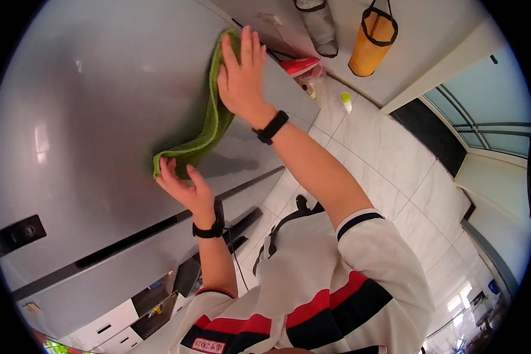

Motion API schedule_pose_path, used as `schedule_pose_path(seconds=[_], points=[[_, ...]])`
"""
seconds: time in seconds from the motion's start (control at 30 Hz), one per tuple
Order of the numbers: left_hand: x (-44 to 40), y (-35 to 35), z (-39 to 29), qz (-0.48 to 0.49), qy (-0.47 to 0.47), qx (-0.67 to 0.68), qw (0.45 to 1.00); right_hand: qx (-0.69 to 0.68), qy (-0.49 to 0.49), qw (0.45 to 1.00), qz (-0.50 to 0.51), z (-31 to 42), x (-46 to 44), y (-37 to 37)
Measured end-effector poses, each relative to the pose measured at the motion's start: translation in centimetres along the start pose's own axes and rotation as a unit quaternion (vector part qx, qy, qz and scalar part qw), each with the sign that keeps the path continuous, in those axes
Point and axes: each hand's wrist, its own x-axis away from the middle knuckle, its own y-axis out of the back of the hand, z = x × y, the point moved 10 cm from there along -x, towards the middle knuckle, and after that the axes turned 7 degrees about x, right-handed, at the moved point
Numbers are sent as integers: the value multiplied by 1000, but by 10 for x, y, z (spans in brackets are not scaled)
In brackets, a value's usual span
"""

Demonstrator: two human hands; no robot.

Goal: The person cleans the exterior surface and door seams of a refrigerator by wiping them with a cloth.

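A green cloth (209, 121) lies against the silver-grey door of a refrigerator (118, 100), its middle sagging between my two hands. My left hand (187, 187) grips the cloth's lower left end, fingers curled over its edge. At the upper right end, near the door's side edge, my right hand (243, 79) holds the cloth against the door, fingers extended along it. The part of the cloth beneath my right palm is hidden. I wear a black band on each wrist.
A dark recessed handle strip (130, 239) runs below the door. An orange hanging bag (373, 44) and a grey one (318, 26) are on the wall. A bottle with a green cap (346, 103) stands on the tiled floor (377, 159). White drawers (103, 327) are at lower left.
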Motion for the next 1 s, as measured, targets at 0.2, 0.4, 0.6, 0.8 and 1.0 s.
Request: schedule_pose_path(seconds=[0.2, 0.4, 0.6, 0.8, 1.0], points=[[3, -40, 13, 65, -14, -13, 998, 57, -79, 993, 67, -76, 55, -27], [13, -67, 25, 94, 7, -3, 996, 117, -139, 973, 143, -112, 111, -45], [23, -62, 33, 93, 20, -6, 995, 132, -214, 932, 261, -148, 165, -72], [35, -42, 44, 85, 47, 0, 995, 63, -271, 920, 276, -142, 198, -80], [47, 1, 47, 56, 37, -3, 998, -83, -192, 975, 79, -66, 154, -55]])
